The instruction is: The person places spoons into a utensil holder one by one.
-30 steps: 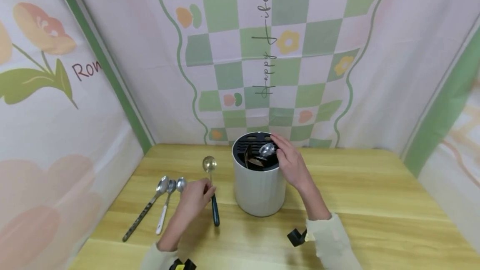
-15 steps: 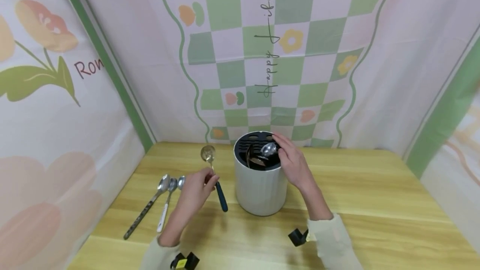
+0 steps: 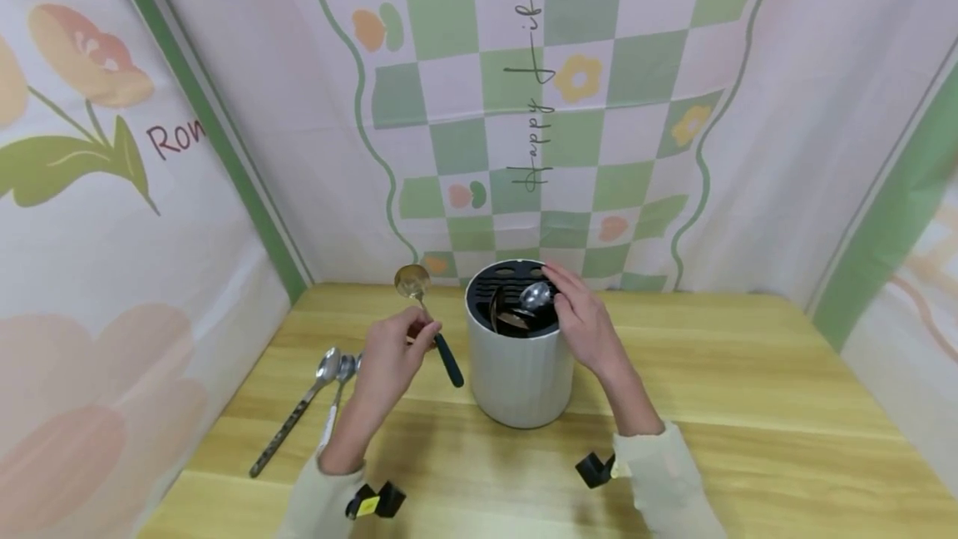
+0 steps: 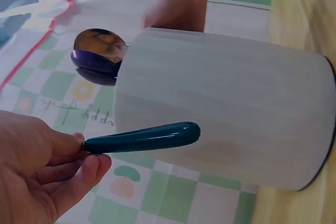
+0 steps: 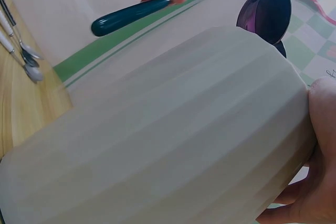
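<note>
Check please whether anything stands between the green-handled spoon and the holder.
Nothing visible stands between the green-handled spoon, in the left hand, and the holder. The right hand touches the holder's opposite side; spoons already inside might crowd its top.

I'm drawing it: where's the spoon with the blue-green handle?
In the head view, the spoon is pinched in the left hand, left of the white holder.

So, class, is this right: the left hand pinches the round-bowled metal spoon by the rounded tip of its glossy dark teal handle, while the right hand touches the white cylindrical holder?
Not the grip: the left wrist view shows the left hand pinching the spoon near its neck, the handle's tip sticking free.
</note>
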